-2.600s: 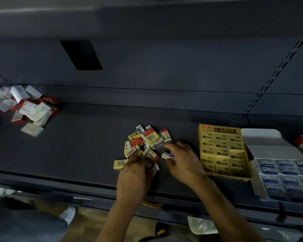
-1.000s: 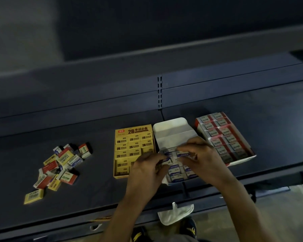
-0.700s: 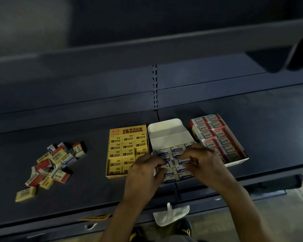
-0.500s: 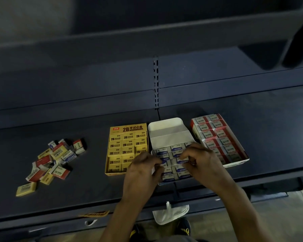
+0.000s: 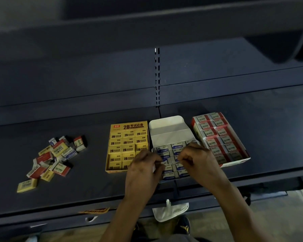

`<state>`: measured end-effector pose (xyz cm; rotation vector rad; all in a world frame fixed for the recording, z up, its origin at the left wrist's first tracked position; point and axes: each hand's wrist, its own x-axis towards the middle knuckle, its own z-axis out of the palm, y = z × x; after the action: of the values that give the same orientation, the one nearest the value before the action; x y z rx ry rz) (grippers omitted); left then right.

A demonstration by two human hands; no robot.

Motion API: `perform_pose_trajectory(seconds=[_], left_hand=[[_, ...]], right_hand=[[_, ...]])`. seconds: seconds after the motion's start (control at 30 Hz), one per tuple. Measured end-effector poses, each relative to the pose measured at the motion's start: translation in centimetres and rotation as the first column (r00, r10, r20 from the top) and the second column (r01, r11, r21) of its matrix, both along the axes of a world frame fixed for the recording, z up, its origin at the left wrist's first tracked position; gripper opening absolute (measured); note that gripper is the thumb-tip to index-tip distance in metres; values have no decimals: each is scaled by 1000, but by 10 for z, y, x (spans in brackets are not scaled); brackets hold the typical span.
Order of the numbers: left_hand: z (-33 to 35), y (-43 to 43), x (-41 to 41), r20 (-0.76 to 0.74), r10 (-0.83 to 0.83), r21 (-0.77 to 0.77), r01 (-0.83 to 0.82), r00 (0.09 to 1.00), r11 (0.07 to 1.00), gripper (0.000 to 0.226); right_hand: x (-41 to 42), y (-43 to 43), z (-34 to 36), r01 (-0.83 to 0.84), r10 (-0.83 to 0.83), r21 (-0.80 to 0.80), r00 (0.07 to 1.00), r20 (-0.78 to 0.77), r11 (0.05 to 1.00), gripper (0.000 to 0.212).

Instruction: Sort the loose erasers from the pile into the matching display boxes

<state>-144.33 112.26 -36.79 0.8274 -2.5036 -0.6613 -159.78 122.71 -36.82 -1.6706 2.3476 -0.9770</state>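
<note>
l grip (image 5: 143,170), r grip (image 5: 198,159) curled over white box (image 5: 166,126) | hold unclear

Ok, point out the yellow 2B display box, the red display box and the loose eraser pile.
yellow 2B display box (image 5: 129,126), head view, on its printed header flap.
red display box (image 5: 236,162), head view, on its white front wall.
loose eraser pile (image 5: 59,149), head view, on a central yellow eraser.

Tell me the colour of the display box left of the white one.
Yellow with dark 2B lettering; the display box shows best in the head view.
</note>
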Motion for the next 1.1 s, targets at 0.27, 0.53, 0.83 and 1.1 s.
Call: perform_pose_trajectory(seconds=[0.27, 0.53, 0.83, 1.1], left_hand=[[-3, -4, 3, -21, -9, 42, 10, 1000, 999, 29], [-4, -5, 5, 17, -40, -9, 40, 999, 999, 27], [-1, -4, 3, 39, -5, -44, 7, 999, 999, 23], [3, -1, 5, 107, -57, -87, 67, 993, 994, 30]], right_hand=[[4, 0, 2, 25, -26, 31, 999, 47, 999, 21], [3, 3, 5, 85, -95, 128, 993, 76, 988, 23], [5, 6, 3, 109, -116, 121, 992, 54, 987, 25], [15, 3, 4, 52, -56, 59, 996, 75, 997, 25]])
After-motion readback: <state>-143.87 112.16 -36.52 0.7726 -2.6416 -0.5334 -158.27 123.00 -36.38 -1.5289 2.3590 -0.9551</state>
